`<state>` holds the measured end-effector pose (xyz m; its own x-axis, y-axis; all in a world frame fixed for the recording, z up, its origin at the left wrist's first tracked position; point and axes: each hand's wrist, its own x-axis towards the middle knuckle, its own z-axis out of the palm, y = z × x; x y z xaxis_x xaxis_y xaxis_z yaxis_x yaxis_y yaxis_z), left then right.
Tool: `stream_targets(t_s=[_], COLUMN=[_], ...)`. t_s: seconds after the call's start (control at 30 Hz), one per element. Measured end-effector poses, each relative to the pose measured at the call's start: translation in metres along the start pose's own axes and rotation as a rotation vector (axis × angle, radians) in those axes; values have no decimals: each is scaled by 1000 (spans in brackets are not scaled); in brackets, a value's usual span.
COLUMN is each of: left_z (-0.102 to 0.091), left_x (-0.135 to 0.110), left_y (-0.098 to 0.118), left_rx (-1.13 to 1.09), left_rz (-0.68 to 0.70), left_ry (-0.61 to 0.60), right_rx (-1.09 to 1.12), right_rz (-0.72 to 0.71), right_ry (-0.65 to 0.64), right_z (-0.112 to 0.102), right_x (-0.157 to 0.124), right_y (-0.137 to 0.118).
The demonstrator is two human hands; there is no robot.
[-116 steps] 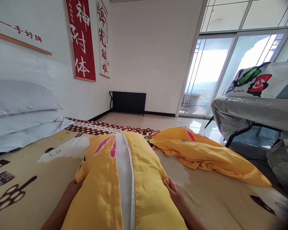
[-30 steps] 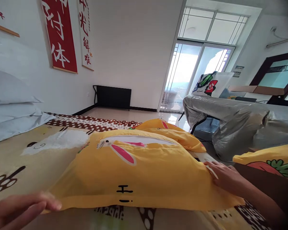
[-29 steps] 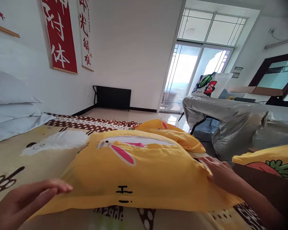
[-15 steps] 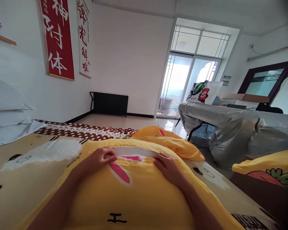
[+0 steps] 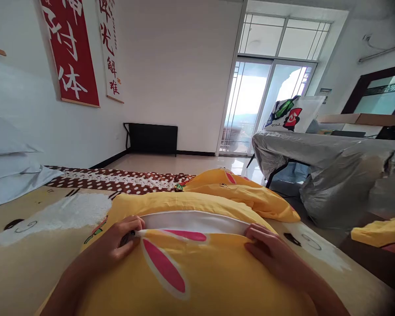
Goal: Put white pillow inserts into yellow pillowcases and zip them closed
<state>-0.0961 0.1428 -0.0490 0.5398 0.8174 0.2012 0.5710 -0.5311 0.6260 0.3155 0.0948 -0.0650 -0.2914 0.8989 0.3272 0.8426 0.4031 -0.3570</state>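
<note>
A yellow pillowcase with pink rabbit-ear prints lies on the bed before me. Through its wide opening shows a strip of white pillow. My left hand pinches the near edge of the opening at its left end, fingers curled round the cloth. At the right end, the fingers of my right hand are closed on the same edge. The pillowcase's far edge lies beyond the white strip. Just behind it rests another yellow pillowcase, rumpled, with similar prints.
White pillows are stacked at the left on a beige printed bedspread. At right stands a table under grey plastic, bearing a printed bag and a cardboard box. More yellow cloth lies at the right edge.
My hands have moved apart along the opening, left hand leftward and right hand rightward. The opening looks wider, with more white showing. The view has shifted slightly.
</note>
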Motion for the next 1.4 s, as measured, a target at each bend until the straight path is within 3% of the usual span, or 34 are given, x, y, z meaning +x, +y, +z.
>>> stream_targets(t_s=[0.17,0.3,0.53,0.8,0.93,1.13,1.27,1.4], left_z=[12,23,33,47,32,4,12,26], left_x=[9,19,34,37,18,-41,-80,-108], left_y=[-13,-22,-42,-46,-23,31,47,50], left_rx=[203,253,138,103,119,227,312,389], left_rz=[61,18,-78,-89,-60,57,142,221], left_ry=[330,498,408,345,304,255,323,417], right_rx=[-143,-186,-148,-120,-140,-195,-213,-128], right_rz=[-59,21,81,71,63,-101,-308,-544], right_ry=[353,384,250,309,315,173,149,7], right_z=[8,20,42,67,53,-5,-19,-4], right_x=[2,10,22,25,5,-40,-52,-39], right_y=[15,21,23,22,13,-9,-58,-124])
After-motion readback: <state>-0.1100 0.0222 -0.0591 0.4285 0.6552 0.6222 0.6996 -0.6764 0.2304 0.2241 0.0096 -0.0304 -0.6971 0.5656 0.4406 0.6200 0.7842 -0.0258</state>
